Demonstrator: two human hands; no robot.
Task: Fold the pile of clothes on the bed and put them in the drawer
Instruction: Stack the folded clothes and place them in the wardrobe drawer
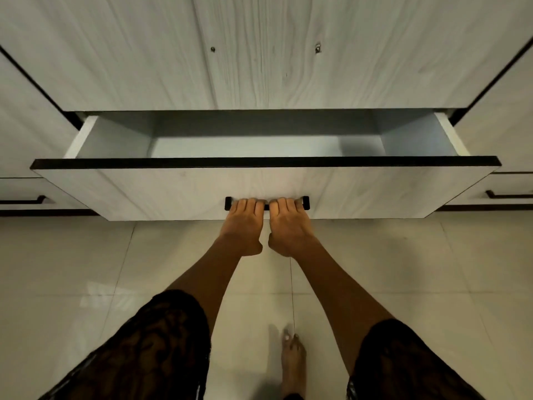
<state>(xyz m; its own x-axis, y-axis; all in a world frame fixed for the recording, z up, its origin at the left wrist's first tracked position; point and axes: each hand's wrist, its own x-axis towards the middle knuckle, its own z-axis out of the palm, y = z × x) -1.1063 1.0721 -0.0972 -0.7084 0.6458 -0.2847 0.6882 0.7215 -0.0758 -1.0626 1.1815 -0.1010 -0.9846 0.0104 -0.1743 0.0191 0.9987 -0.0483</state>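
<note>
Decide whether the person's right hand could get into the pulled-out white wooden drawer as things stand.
Probably yes. The right hand grips the black bar handle on the white wooden drawer, whose top stands open and uncovered; it need only let go and lift over the front.

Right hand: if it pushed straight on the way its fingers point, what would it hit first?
The right hand already grips the black handle; straight on, it would likely press into the drawer front just behind.

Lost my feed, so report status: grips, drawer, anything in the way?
Both curled round the handle: left grip, right grip. The drawer stands open, no clothes seen inside. Nothing blocking it.
</note>
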